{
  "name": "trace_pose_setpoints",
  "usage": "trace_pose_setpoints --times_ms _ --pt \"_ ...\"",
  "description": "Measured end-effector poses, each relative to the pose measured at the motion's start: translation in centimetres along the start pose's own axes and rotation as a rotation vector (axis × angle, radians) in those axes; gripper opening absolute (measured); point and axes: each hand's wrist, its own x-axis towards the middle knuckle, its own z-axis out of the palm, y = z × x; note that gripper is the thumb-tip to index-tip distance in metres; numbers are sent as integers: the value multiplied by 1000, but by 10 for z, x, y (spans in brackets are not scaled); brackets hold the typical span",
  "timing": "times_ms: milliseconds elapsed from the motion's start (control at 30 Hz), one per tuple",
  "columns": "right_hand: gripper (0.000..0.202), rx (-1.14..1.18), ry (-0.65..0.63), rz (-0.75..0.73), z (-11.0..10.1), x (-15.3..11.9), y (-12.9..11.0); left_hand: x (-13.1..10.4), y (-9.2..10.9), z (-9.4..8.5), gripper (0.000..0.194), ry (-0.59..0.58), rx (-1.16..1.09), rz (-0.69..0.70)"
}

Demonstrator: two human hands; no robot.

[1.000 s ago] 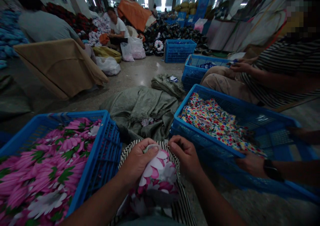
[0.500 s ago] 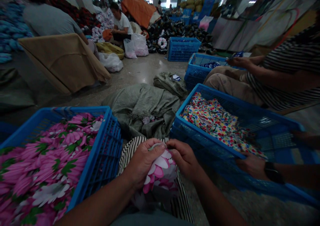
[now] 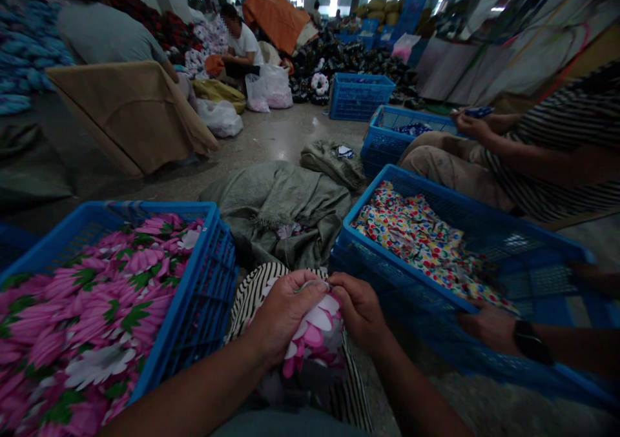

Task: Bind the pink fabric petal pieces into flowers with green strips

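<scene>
Over my lap, a pink and white petalled fabric piece (image 3: pixel 312 330) hangs down from both hands. My left hand (image 3: pixel 293 311) is closed on its upper edge, thumb on top. Close beside it, my right hand (image 3: pixel 358 308) pinches the same edge, the fingers nearly meeting the left thumb. What lies between the fingertips is too small to make out. Beneath is black-and-white striped cloth (image 3: pixel 356 385). To the left stands a blue crate (image 3: pixel 216 230) heaped with pink petalled fabric pieces (image 3: pixel 145 259) that have green leaf shapes.
On the right, a co-worker's hand with a black watch (image 3: pixel 494 330) grips a blue crate (image 3: pixel 346 230) of colourful patterned fabric (image 3: pixel 416 233). Grey-green sacking (image 3: pixel 285 195) lies ahead. Another person in stripes (image 3: pixel 557 140) sits at right, holding dark blue cloth.
The view has shifted slightly, so the surroundings sit a little further right. Both my hands keep their grip on the petalled piece, almost unmoved.
</scene>
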Motion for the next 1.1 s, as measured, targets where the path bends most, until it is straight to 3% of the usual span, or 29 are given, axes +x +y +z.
trace_pose_setpoints --times_ms 133,200,300,367,500,633,767,867,1000,1100 --pt "25 360 269 219 6 -2 2 1 0 2 18 26 53 -9" --pt "26 472 249 271 8 -2 1 3 2 0 18 43 138 32" --pt "19 425 135 324 8 -1 1 5 3 -6 17 22 300 137" --pt "20 421 181 390 7 -1 4 6 3 -14 19 -21 317 131" --pt "23 553 342 525 10 -3 12 7 2 -25 22 -19 153 33" --pt "25 577 306 629 17 -7 14 7 -1 -22 20 39 -70 63" --pt "24 370 252 522 13 -7 12 7 -4 -20 19 81 -62 116" --pt "18 140 229 335 0 -3 3 7 -6 -24 21 73 67 133" --pt "12 -124 -25 24 -11 3 -14 4 -5 -26 21 52 172 159" --pt "12 -260 -63 -97 -11 6 -19 1 -2 -23 20 56 216 169"
